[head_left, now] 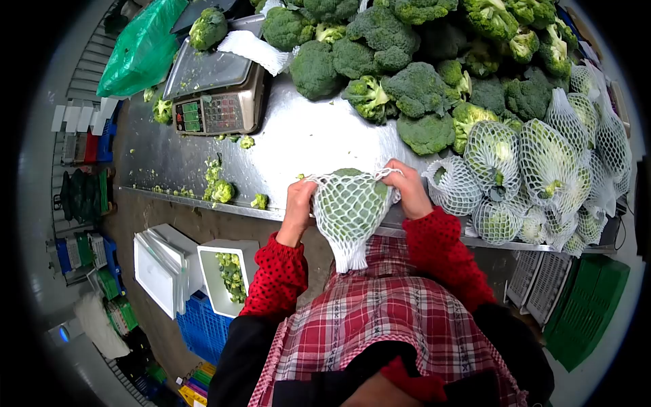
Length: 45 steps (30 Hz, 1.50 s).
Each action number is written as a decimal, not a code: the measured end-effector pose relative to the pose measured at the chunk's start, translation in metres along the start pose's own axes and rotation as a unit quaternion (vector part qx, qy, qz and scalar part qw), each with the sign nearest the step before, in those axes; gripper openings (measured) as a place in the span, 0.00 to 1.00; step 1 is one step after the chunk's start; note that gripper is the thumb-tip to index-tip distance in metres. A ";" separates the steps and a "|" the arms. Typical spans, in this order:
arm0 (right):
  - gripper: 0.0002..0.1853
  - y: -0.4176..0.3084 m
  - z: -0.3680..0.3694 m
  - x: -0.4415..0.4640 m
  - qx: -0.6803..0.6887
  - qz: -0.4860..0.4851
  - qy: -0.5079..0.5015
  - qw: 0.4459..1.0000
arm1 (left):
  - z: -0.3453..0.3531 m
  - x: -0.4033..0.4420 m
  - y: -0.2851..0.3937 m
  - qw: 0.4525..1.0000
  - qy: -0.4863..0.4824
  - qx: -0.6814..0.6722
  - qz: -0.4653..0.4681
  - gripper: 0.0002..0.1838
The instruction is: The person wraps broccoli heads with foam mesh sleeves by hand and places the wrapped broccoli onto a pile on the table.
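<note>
A broccoli head in a white foam net (351, 209) hangs between my hands at the front edge of the metal table (291, 142). The net's closed, gathered end points down toward my apron. My left hand (298, 207) pinches the net's upper left edge, and my right hand (408, 190) grips its upper right edge. Bare broccoli heads (420, 88) are heaped at the back, from the middle to the right. Netted broccoli heads (494, 152) lie piled on the right, close to my right hand.
A weighing scale (220, 108) with a loose white net (256, 51) stands at the back left, beside a green plastic bag (144, 47). Broccoli scraps (220, 190) lie along the table's front left. Below are a white foam box (207, 271), a blue crate (202, 329) and green crates (590, 305).
</note>
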State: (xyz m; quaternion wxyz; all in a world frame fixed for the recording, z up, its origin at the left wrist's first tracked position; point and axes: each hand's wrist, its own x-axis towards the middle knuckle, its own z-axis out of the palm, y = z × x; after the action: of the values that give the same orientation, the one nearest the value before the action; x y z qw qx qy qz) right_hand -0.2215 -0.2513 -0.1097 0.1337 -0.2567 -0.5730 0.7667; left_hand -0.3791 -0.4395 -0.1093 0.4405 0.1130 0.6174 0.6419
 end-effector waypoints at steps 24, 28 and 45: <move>0.25 0.021 -0.001 -0.042 0.372 0.347 0.058 0.859 | 0.019 -0.003 -0.038 0.942 -0.040 -0.196 -0.268 0.11; 0.25 0.051 -0.011 -0.058 0.376 0.239 -0.035 0.895 | 0.028 -0.006 -0.030 0.892 0.063 -0.368 -0.253 0.19; 0.54 0.033 0.026 -0.024 -0.351 -0.050 0.079 0.932 | 0.028 0.003 -0.032 0.945 0.029 0.226 0.236 0.20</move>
State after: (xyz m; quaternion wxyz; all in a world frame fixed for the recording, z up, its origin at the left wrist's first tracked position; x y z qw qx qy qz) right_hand -0.2126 -0.2942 -0.1294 0.1177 -0.3181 -0.8050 0.4868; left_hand -0.3479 -0.4229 -0.1329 0.2211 0.3335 0.7144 0.5740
